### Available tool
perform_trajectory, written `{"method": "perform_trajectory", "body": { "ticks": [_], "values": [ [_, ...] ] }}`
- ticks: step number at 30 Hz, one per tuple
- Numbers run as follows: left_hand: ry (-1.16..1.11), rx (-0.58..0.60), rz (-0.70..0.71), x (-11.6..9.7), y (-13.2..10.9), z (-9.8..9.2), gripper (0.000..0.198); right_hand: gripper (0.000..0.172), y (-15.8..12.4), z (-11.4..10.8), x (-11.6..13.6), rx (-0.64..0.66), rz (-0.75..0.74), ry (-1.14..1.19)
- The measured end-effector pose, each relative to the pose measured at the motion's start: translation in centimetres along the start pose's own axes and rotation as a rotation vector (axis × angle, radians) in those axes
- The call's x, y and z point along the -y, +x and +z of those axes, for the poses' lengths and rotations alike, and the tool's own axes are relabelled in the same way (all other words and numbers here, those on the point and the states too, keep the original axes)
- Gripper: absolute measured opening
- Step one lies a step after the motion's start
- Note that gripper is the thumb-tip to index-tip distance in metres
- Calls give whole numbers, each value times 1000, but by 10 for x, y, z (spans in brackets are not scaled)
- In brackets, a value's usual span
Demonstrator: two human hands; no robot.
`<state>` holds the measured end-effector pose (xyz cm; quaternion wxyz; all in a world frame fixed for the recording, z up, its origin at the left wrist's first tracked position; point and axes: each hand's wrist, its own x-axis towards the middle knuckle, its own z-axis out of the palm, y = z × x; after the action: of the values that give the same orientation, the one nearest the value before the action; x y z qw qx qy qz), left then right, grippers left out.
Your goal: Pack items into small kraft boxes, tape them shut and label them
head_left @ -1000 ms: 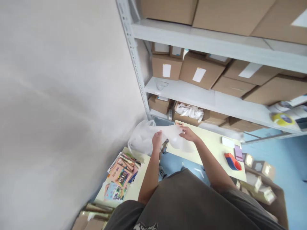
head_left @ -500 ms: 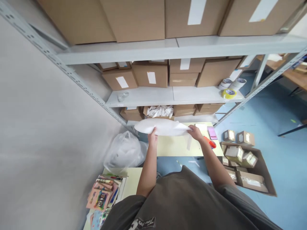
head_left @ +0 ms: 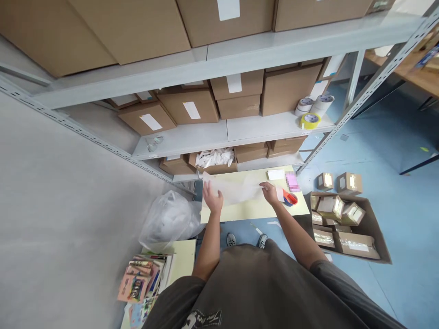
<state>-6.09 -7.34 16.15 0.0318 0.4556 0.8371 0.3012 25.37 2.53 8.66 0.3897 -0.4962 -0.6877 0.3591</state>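
Note:
A thin, translucent white sheet or bag (head_left: pixel 235 189), whose exact kind I cannot make out, spreads low over the pale yellow table (head_left: pixel 252 211). My right hand (head_left: pixel 270 193) pinches its right end. At its left end is my left hand (head_left: pixel 212 198), fingers apart, against or just over the sheet. Close to my right wrist lies an orange and blue tape dispenser (head_left: pixel 291 198). Behind that hand are a white stack of paper or cards (head_left: pixel 275 174) and a pink item (head_left: pixel 292 181), blurred out.
Shelves (head_left: pixel 192 137) with cardboard boxes (head_left: pixel 187 107) and tape rolls (head_left: pixel 310 120) rise ahead. A large clear bag of white material (head_left: pixel 168 219) sits left, above books (head_left: pixel 139 281) on another table. A big open carton (head_left: pixel 375 228) of small boxes stands on the floor at right.
The sheet has come down from a raised, bulging shape to lie flatter over the table. My left hand has gone from gripping to spread fingers. The view has shifted.

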Motion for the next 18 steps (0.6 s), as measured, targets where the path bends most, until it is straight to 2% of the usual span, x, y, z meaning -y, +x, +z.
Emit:
{"method": "perform_trajectory", "body": {
  "ticks": [2, 3, 5, 7, 9, 13, 18],
  "values": [
    [136, 236, 208, 2, 4, 4, 72, 32, -3, 15, -6, 30, 42, -23],
    [178, 358, 267, 5, 7, 7, 68, 33, -5, 22, -9, 41, 67, -39],
    [229, 567, 306, 15, 14, 14, 58, 35, -6, 33, -13, 50, 113, -77],
    [243, 694, 284, 31, 20, 21, 46, 38, -7, 42, -16, 54, 138, -120],
    [232, 702, 218, 47, 23, 25, 39, 41, -7, 49, -18, 70, 142, -161],
    [213, 607, 100, 78, 30, 23, 29, 41, -3, 66, -14, 156, 148, -246],
    [226, 576, 119, 118, 49, 7, 25, 44, -1, 95, 0, 287, 73, -297]
  ]
}}
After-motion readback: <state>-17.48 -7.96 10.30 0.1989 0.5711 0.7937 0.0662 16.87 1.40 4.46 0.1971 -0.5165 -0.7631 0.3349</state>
